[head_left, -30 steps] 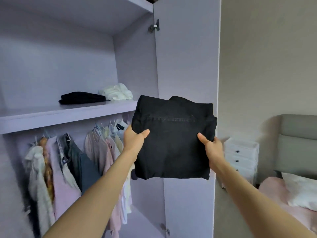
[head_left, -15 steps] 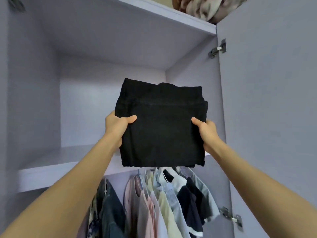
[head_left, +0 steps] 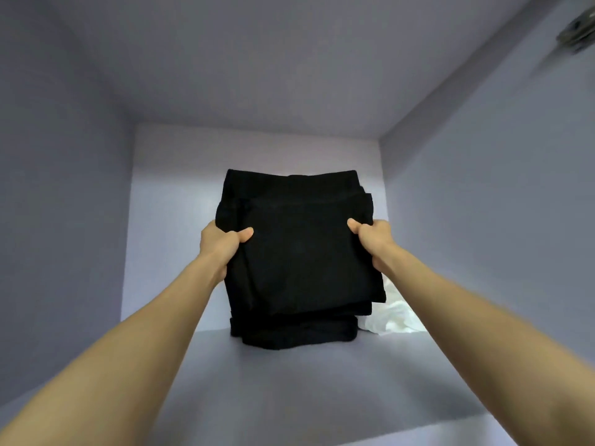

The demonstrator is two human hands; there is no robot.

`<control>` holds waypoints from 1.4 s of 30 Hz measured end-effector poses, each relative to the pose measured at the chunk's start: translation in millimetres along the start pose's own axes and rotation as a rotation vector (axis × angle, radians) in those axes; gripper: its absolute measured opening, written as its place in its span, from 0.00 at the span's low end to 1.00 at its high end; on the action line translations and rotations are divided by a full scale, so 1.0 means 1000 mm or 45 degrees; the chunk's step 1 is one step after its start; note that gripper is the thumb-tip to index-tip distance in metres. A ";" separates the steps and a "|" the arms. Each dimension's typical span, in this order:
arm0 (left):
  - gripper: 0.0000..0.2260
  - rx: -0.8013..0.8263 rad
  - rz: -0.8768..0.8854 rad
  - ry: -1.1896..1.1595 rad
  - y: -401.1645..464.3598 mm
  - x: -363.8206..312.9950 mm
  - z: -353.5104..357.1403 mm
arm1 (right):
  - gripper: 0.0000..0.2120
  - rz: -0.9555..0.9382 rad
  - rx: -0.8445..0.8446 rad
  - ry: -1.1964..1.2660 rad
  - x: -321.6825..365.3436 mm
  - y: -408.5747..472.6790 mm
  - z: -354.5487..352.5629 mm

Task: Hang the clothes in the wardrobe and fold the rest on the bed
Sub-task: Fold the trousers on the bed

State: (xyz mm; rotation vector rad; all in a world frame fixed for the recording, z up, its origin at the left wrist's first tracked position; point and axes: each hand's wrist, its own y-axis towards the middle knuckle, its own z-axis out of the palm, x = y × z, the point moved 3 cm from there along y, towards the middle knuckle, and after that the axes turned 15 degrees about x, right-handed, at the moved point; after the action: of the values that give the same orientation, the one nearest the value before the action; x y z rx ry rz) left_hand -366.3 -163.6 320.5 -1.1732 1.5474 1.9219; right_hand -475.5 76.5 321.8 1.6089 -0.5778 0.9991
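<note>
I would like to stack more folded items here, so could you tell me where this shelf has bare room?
The shelf is bare left of the black pile, to the side wall, and along its front edge. Right of the pile, white cloth crowds the corner.

Looking into a lilac wardrobe compartment point(head_left: 96, 188), shelf point(head_left: 289, 381) below, underside of upper board above. Folded black garment point(head_left: 302, 252) held up in both hands, tilted toward camera, waistband edge at top. Left hand point(head_left: 219, 243) grips left edge, thumb on the front face, fingers hidden behind. Right hand point(head_left: 373, 236) grips right edge the same way. Directly below: second folded black garment point(head_left: 293, 333) lying flat on shelf at the back; held piece overlaps it in view, contact not clear. White crumpled cloth point(head_left: 392, 320) on shelf just right of the black stack, partly hidden behind held garment. Metal hinge point(head_left: 578, 30) blurred at top right.
</note>
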 end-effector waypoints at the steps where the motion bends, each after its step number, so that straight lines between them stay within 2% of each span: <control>1: 0.20 -0.002 -0.033 0.034 0.018 0.011 -0.001 | 0.16 0.048 0.021 -0.008 -0.010 0.021 0.002; 4: 0.23 -0.009 -0.216 0.179 0.052 0.042 -0.006 | 0.16 0.219 0.119 -0.034 -0.041 0.071 0.005; 6: 0.29 -0.010 -0.371 0.476 0.073 0.067 -0.009 | 0.15 0.348 0.225 -0.166 -0.067 0.101 0.012; 8: 0.35 0.100 -0.556 0.999 0.079 0.089 -0.008 | 0.09 0.413 0.346 -0.631 -0.089 0.114 0.018; 10: 0.34 0.246 -0.597 1.511 0.078 0.106 -0.001 | 0.07 0.369 0.371 -1.143 -0.098 0.112 0.021; 11: 0.31 0.319 -0.553 1.665 0.077 0.109 0.004 | 0.10 0.282 0.395 -1.272 -0.099 0.112 0.023; 13: 0.26 0.440 -0.458 1.780 0.075 0.112 0.016 | 0.24 0.082 0.533 -1.309 -0.098 0.107 0.035; 15: 0.24 0.522 -0.394 1.805 0.068 0.117 0.029 | 0.25 -0.082 0.709 -1.378 -0.099 0.092 0.051; 16: 0.23 0.561 -0.382 1.824 0.062 0.122 0.035 | 0.25 -0.091 0.790 -1.449 -0.105 0.085 0.059; 19: 0.23 0.673 -0.405 1.902 0.038 0.140 0.046 | 0.25 0.109 1.013 -1.624 -0.137 0.059 0.065; 21: 0.23 0.693 -0.387 1.947 0.027 0.144 0.046 | 0.26 0.138 1.049 -1.661 -0.152 0.042 0.061; 25: 0.24 0.707 -0.420 2.111 0.022 0.121 0.045 | 0.26 0.130 0.949 -1.630 -0.137 0.032 0.050; 28: 0.24 0.692 -0.289 2.278 0.014 0.099 0.046 | 0.24 0.064 0.870 -1.649 -0.112 0.016 0.043; 31: 0.24 0.664 -0.151 2.266 -0.003 0.078 0.051 | 0.16 -0.009 0.776 -1.614 -0.088 -0.012 0.039; 35: 0.20 0.631 -0.014 1.991 -0.030 0.050 0.063 | 0.11 -0.037 0.594 -1.482 -0.064 -0.061 0.028; 38: 0.18 0.672 0.006 1.680 -0.061 0.037 0.078 | 0.12 -0.069 0.366 -1.324 -0.048 -0.106 0.005; 42: 0.15 0.626 0.156 1.487 -0.120 0.018 0.109 | 0.13 -0.079 0.041 -1.159 -0.020 -0.184 -0.038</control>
State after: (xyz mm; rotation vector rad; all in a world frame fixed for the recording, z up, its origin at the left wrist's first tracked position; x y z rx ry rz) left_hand -325.3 -28.3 238.7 -2.1067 2.4513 0.6924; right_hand -351.3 161.1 207.5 2.0640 -1.1028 0.1716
